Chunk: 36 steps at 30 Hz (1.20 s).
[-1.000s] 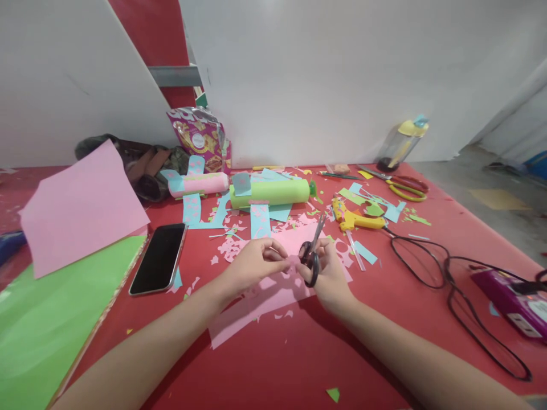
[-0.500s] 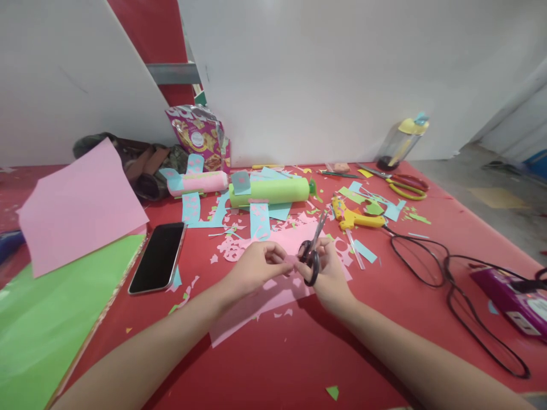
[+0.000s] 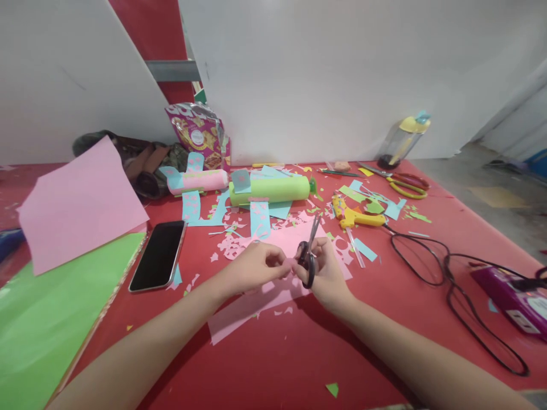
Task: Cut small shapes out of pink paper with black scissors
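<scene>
My left hand (image 3: 260,266) pinches a small piece of pink paper (image 3: 290,263), mostly hidden by the fingertips. Opposite it, my right hand (image 3: 327,273) holds black-handled scissors (image 3: 308,263), their blades pointing up and away from me. The right thumb and fingertip also touch the pink piece. Beneath both hands lies a pink paper sheet (image 3: 239,319), with cut pink scraps (image 3: 233,247) at its far side. Beyond the hands rests a green paper-covered tube (image 3: 277,190) with light blue strips, and left of it a pink tube (image 3: 207,181) with blue fins.
A phone (image 3: 158,256) lies left, beside pink (image 3: 81,205) and green (image 3: 64,319) sheets. To the right are a yellow glue gun (image 3: 356,217), its black cable (image 3: 447,267), a purple power strip (image 3: 508,299), larger scissors (image 3: 405,185) and a bottle (image 3: 401,142). A snack bag (image 3: 199,134) stands behind.
The scissors have turned slightly in my right hand, their blades tilting a little leftward. The fingers of both hands have closed further over the small pink piece, so less of it shows.
</scene>
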Each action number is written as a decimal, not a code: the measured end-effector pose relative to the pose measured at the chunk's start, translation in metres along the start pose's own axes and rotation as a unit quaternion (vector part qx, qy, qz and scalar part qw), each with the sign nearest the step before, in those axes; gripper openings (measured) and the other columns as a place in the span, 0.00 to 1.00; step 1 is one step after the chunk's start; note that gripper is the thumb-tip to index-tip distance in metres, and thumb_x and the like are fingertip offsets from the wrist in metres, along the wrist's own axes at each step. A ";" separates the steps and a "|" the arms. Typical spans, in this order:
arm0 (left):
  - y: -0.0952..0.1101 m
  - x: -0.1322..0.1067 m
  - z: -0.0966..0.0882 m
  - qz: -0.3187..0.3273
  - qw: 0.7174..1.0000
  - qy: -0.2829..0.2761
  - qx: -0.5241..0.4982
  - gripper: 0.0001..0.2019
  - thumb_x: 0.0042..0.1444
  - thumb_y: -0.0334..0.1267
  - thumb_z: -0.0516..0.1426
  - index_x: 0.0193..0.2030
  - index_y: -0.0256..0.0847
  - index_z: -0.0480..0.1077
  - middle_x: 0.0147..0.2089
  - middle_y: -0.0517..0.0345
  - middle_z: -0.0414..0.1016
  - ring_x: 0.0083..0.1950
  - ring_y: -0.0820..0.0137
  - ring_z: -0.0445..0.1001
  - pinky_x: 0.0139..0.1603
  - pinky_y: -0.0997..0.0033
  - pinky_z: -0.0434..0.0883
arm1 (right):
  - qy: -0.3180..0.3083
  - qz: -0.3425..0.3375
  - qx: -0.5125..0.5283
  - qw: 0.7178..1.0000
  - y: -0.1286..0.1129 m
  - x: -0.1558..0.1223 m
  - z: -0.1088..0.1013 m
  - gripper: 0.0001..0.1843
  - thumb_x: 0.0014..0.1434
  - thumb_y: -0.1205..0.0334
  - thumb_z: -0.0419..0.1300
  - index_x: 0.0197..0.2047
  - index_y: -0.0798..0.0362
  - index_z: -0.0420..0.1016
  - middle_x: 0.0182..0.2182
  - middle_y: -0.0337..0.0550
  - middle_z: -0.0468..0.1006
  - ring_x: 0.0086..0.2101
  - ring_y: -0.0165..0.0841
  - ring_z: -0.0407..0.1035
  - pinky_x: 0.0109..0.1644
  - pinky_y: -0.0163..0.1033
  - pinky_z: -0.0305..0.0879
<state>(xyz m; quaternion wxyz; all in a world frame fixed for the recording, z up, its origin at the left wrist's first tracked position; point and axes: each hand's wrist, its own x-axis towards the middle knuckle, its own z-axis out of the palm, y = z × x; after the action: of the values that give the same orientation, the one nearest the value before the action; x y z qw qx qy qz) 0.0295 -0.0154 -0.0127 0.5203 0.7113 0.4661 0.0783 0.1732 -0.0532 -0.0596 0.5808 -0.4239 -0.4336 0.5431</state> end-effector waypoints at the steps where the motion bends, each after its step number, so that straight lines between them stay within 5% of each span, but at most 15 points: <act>1: 0.001 0.000 0.000 0.009 1.000 0.001 0.012 0.12 0.50 0.43 0.51 0.25 0.37 0.69 0.21 0.63 0.66 0.14 0.79 0.61 0.12 0.80 0.57 | -0.002 -0.001 0.001 1.000 0.000 0.000 0.000 0.22 0.39 0.74 0.63 0.29 0.48 0.53 0.25 0.28 0.65 0.23 0.22 0.62 0.25 0.29 0.60; 8: 0.004 0.002 0.005 0.043 0.995 0.072 0.045 0.10 0.48 0.38 0.52 0.22 0.36 0.68 0.21 0.61 0.67 0.21 0.77 0.64 0.22 0.78 0.61 | -0.002 0.020 -0.005 1.000 0.000 0.001 -0.001 0.22 0.38 0.72 0.64 0.29 0.49 0.53 0.25 0.28 0.64 0.22 0.22 0.60 0.24 0.28 0.58; 16: 0.001 0.001 0.006 0.080 0.992 0.070 0.065 0.11 0.50 0.36 0.49 0.23 0.38 0.70 0.23 0.59 0.70 0.25 0.73 0.66 0.26 0.75 0.62 | -0.007 0.038 -0.014 0.999 -0.004 -0.001 0.001 0.22 0.38 0.70 0.64 0.29 0.48 0.52 0.25 0.29 0.64 0.22 0.23 0.59 0.24 0.29 0.58; 24: 0.001 -0.002 -0.005 0.056 0.991 0.118 -0.012 0.10 0.51 0.39 0.50 0.23 0.38 0.65 0.23 0.60 0.69 0.21 0.75 0.66 0.24 0.75 0.64 | -0.010 0.072 0.011 0.997 -0.002 -0.002 0.001 0.20 0.42 0.66 0.63 0.29 0.48 0.53 0.23 0.28 0.63 0.21 0.23 0.59 0.24 0.31 0.59; 30: 0.007 -0.010 -0.023 0.089 0.974 0.198 -0.063 0.10 0.51 0.39 0.51 0.22 0.37 0.62 0.23 0.61 0.67 0.28 0.74 0.68 0.32 0.74 0.65 | -0.098 0.125 0.084 0.984 0.000 -0.009 0.004 0.19 0.44 0.58 0.63 0.31 0.48 0.54 0.28 0.31 0.63 0.24 0.24 0.64 0.28 0.34 0.62; 36: 0.008 -0.014 -0.026 0.102 0.970 0.219 -0.043 0.09 0.51 0.37 0.50 0.23 0.38 0.61 0.24 0.61 0.67 0.28 0.74 0.67 0.32 0.75 0.64 | -0.210 0.185 0.092 0.956 -0.009 -0.016 0.005 0.25 0.41 0.48 0.63 0.34 0.47 0.53 0.30 0.34 0.63 0.27 0.27 0.65 0.31 0.37 0.63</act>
<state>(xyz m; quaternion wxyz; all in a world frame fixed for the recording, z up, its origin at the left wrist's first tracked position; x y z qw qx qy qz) 0.0109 -0.0084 0.0112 0.4253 0.6973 0.4900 0.3045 0.1705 -0.0693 -0.0499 0.4023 -0.3174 -0.4082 0.7555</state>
